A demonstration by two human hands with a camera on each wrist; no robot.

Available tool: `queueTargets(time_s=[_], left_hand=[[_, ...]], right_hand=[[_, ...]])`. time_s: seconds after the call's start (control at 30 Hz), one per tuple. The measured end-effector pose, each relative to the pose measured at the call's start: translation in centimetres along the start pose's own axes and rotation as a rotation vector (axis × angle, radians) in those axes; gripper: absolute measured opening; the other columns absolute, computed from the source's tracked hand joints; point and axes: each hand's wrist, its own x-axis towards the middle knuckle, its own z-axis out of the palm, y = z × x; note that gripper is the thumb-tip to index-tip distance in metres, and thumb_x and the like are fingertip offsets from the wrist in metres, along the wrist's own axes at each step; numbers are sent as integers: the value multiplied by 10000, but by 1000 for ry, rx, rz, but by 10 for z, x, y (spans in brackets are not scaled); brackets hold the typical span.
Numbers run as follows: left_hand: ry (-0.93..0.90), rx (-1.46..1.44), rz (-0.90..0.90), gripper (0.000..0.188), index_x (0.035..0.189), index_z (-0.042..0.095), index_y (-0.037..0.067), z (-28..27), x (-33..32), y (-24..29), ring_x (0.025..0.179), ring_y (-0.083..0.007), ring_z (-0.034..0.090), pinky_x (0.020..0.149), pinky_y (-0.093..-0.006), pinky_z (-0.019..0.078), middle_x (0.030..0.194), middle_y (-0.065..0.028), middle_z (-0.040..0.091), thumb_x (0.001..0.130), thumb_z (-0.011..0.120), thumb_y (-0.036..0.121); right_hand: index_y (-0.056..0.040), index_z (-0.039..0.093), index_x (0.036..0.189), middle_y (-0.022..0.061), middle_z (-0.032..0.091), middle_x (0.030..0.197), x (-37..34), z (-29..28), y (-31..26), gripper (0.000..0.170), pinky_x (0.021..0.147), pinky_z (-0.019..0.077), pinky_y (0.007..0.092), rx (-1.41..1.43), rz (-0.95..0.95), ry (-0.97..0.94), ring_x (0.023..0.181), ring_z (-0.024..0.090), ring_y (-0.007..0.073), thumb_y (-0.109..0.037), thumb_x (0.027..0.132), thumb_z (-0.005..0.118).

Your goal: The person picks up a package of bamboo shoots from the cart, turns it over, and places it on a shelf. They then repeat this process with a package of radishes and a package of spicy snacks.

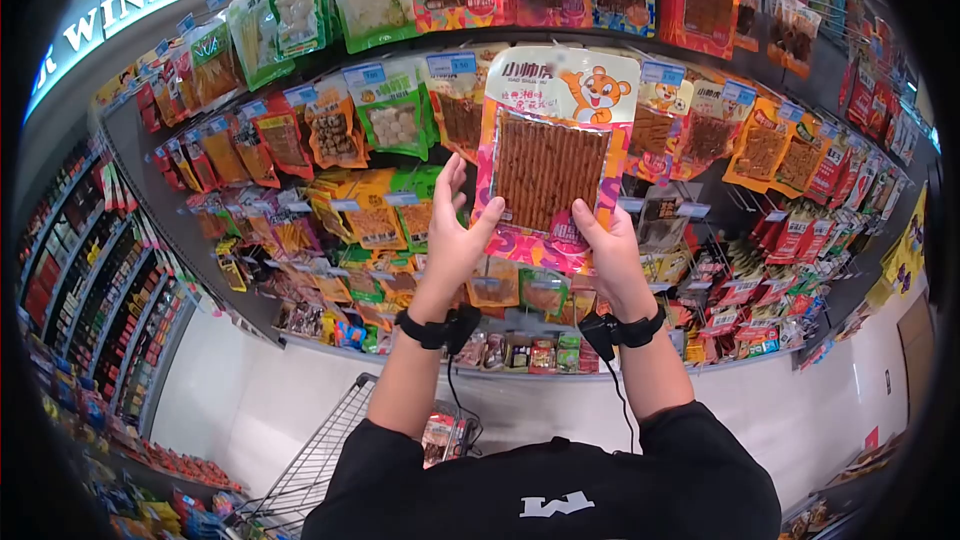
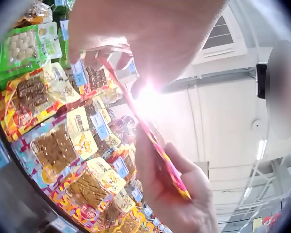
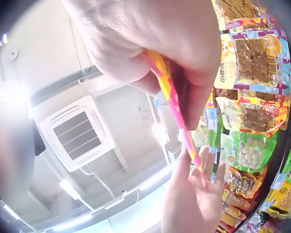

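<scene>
A flat snack packet (image 1: 552, 165) is held up before the shelves, its front facing the head camera. Brown strips show through its clear window, below a cartoon tiger on a cream top. My right hand (image 1: 617, 258) grips the lower right side, thumb on the front and fingers behind. In the right wrist view the packet (image 3: 177, 109) appears edge-on, running down from that grip. My left hand (image 1: 462, 235) is at the lower left edge, its thumb against the packet and its other fingers extended. The right wrist view also shows this left hand (image 3: 196, 201) spread around the far edge.
Racks of hanging snack packets (image 1: 398, 118) with blue price tags (image 1: 363, 74) curve across in front. A wire shopping cart (image 1: 318, 440) stands below on the left, near a red-and-white package (image 1: 437, 437). Pale floor (image 1: 225, 370) and another stocked shelf (image 1: 90, 280) lie left.
</scene>
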Motion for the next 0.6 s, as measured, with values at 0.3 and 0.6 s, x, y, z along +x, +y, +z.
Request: queueTargets(time_s=[0.3, 0.6], left_hand=[[-364, -792, -214, 455, 1316, 346, 4, 9, 61, 0, 1167, -147, 491, 985, -306, 399, 1283, -91, 491, 923, 571, 51], [-324, -807, -164, 375, 1273, 376, 14, 44, 146, 8, 1057, -137, 573, 918, -294, 470, 1173, -94, 582, 941, 546, 56]], right_hand=[[1, 566, 1125, 58, 647, 1039, 48, 8, -27, 247, 782, 527, 275, -152, -75, -56, 897, 630, 104, -122, 916, 611], [10, 553, 1136, 69, 654, 1012, 138, 8, -78, 250, 775, 529, 273, -229, -137, -114, 865, 634, 106, -133, 933, 585]])
